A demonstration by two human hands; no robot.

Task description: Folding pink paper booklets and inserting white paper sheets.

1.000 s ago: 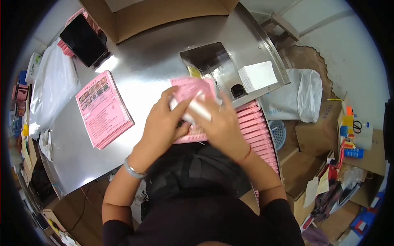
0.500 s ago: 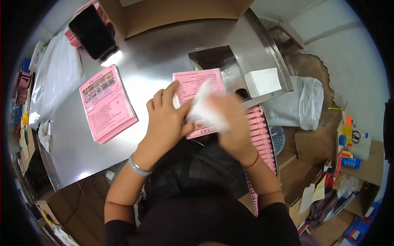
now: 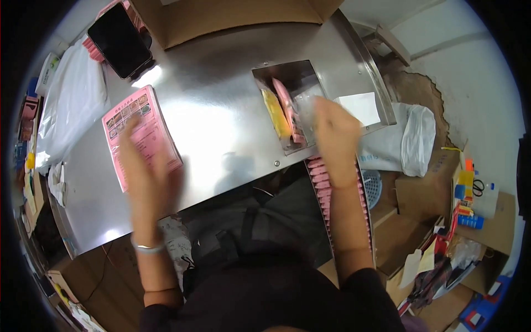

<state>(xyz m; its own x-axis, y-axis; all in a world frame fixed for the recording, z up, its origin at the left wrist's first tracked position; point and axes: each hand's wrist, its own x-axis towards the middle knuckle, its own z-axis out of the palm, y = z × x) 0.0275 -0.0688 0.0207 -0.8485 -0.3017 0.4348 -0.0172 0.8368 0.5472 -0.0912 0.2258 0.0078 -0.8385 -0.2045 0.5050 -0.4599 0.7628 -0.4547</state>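
A stack of pink printed sheets (image 3: 145,145), with small food pictures along its top, lies at the left of the metal table. Over its lower part is my left hand (image 3: 145,177), blurred, its fingers apart and nothing seen in them. At the right, beside a rectangular opening, my right hand (image 3: 338,135) is curled; whatever its fingers may hold is not clear. Inside that opening a pink packet (image 3: 287,108) stands beside a yellow packet (image 3: 275,113). Something whitish and see-through lies close to my right fingertips, too smeared to name.
White paper slips (image 3: 362,108) lie at the table's right edge. Beneath my right forearm is a long box of pink packets (image 3: 319,180). A dark phone (image 3: 120,41) and an open cardboard box (image 3: 238,25) stand at the back. White plastic bags (image 3: 74,105) cover the far left.
The pink sheet and white paper have left the table's middle. My left hand has moved left to the stack; my right hand has moved right. Pink and yellow packets now show in the opening.
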